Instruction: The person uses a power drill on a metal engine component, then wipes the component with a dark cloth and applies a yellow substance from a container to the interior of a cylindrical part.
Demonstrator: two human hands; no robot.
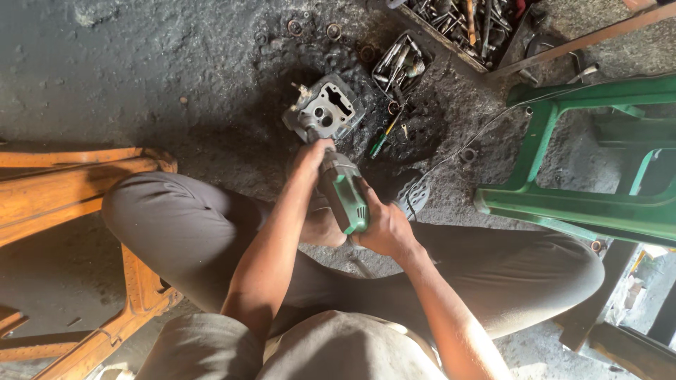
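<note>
Gripping green power tool with both hands, fingers wrapped tight; cylinder head at 12 o'clock, tool tray at 1, green stool at 3.

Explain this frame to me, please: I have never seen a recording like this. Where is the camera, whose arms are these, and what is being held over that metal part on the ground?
The single picture comes from a camera worn on the person's head, looking straight down, so the two bare arms and the bent legs in grey trousers belong to the wearer, who sits low over a dark, grimy floor. The left hand grips the front of a green power tool, and the right hand holds its rear. The tool's nose meets a grey metal engine part lying on the floor. Beyond it sit a small tray of tools and a larger box of tools; a green-handled screwdriver lies beside the part. A green plastic chair stands to the right, orange wooden furniture to the left.
</note>
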